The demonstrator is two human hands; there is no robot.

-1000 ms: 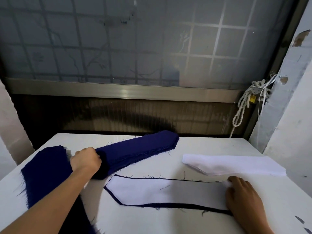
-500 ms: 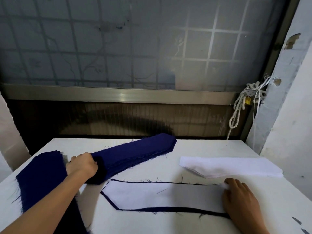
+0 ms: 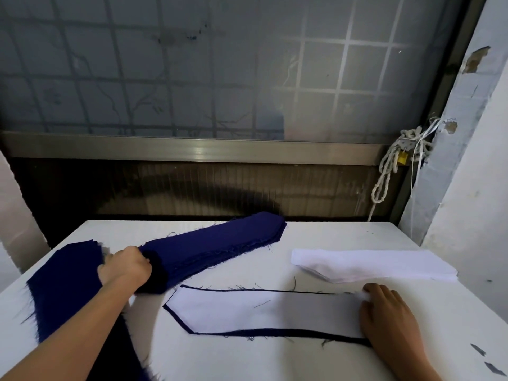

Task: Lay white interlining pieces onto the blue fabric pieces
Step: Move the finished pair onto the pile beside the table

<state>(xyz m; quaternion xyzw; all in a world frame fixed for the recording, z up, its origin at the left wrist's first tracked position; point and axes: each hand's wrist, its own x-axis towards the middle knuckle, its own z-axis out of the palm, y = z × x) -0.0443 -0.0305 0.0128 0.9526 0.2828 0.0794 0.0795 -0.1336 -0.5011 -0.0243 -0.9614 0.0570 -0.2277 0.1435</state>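
**Desk:** Where is the interlining?

**Operator:** I see one white piece (image 3: 261, 312) lying on a blue piece (image 3: 275, 331) mid-table (image 3: 275, 361), with a blue edge showing around it. The white stack (image 3: 371, 264) sits just behind, to the right.

**Desk:** And the hands?

**Operator:** The left hand (image 3: 125, 268) grips the blue stack (image 3: 220, 243) at its near end. The right hand (image 3: 387, 314) rests on the white piece's right end, fingers relaxed.

Sewing workshop — cutting table (image 3: 302, 361), stacked fabric pieces (image 3: 214, 248)
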